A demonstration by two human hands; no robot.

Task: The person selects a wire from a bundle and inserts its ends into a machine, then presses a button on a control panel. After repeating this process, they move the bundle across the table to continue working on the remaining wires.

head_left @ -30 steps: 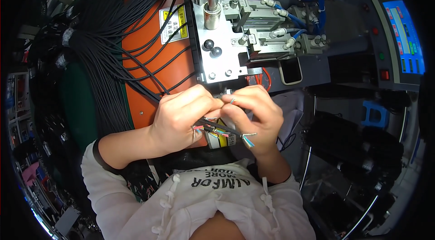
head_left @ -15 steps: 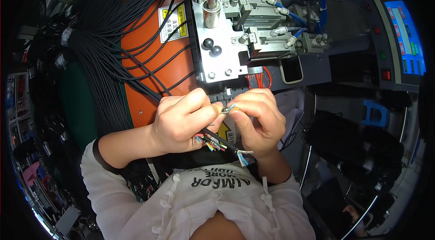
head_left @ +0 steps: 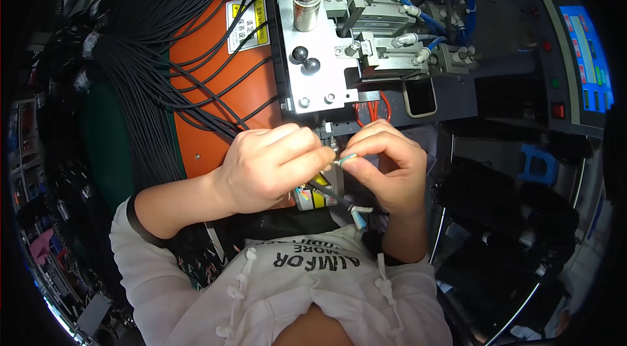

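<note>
Both of my hands meet in front of the machine's metal plate (head_left: 321, 93). My left hand (head_left: 268, 166) is closed, with black cables (head_left: 337, 198) passing beneath it. Light blue and pale stripped wire ends (head_left: 358, 218) stick out of one cable toward my shirt. More coloured wire ends (head_left: 303, 194) show under the left fingers, which partly hide them. My right hand (head_left: 394, 166) pinches thin coloured wires (head_left: 348, 158), blue-green and yellow, between thumb and index finger. The left fingertips almost touch these wires; exactly what they pinch is hidden.
Left of the machine, a thick bundle of black cables (head_left: 140, 101) lies over an orange surface (head_left: 198, 134). Pneumatic cylinders (head_left: 395, 52) with blue hoses stand behind the plate. Red wires (head_left: 373, 112) and a phone-like device (head_left: 420, 98) sit beside it. A control screen (head_left: 586, 59) is at far right.
Both hands have shifted slightly right. My left hand has turned over further, covering more of the coloured wire ends below it. My right hand still pinches the thin wires.
</note>
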